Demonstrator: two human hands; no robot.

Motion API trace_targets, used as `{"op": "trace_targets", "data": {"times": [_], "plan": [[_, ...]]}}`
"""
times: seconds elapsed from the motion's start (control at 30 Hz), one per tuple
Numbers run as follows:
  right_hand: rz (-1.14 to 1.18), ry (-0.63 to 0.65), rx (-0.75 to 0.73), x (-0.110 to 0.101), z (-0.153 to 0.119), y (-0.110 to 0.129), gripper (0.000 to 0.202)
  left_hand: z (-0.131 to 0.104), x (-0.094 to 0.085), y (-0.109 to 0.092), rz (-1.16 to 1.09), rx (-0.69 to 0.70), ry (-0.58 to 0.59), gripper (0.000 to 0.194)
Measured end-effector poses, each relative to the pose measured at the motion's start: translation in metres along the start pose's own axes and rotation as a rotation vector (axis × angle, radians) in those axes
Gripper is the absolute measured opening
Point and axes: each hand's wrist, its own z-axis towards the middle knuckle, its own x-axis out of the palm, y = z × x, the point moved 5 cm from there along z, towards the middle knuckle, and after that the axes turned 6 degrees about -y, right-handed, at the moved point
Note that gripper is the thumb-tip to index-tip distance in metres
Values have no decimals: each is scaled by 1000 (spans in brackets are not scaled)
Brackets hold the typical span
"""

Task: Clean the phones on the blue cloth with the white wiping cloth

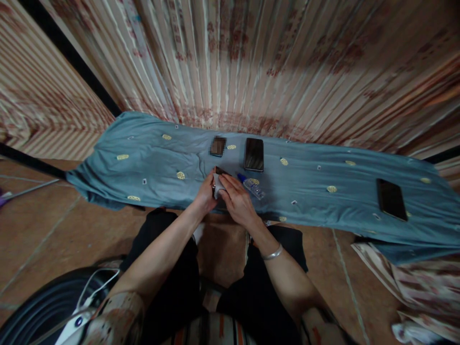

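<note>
My left hand [206, 192] is closed around the side of a dark, phone-like object [220, 170], held just above the near side of the blue cloth. Only its far end shows; my fingers cover the rest. A white wiping cloth [217, 187] is pressed against it by the bent fingers of my right hand [235, 195]. Just right of that hand lies a small clear spray bottle [254, 188] with a blue top. Beyond my hands, a smartphone [254, 154] with a dark screen rests flat. To its left is a small blurred-out item [217, 146].
A blue cloth with yellow prints [309, 167] covers the narrow bench. Another phone [391, 199] lies toward its right end. Behind hangs a patterned curtain [251, 62]. At lower left are a black round coil or tub [39, 297] and a white power strip [76, 326] with a cable.
</note>
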Motion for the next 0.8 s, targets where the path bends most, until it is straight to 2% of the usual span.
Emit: {"op": "trace_targets", "data": {"times": [0.23,0.5,0.8], "plan": [[-77,-15,0,4,-3,4,47,-5,0,2,12,-2,-54,38],[-92,-75,-12,7,-5,5,46,-3,-4,5,-44,-26,-82,37],[-103,-127,-3,9,-5,5,44,4,-4,6,-108,33,-20,36]]}}
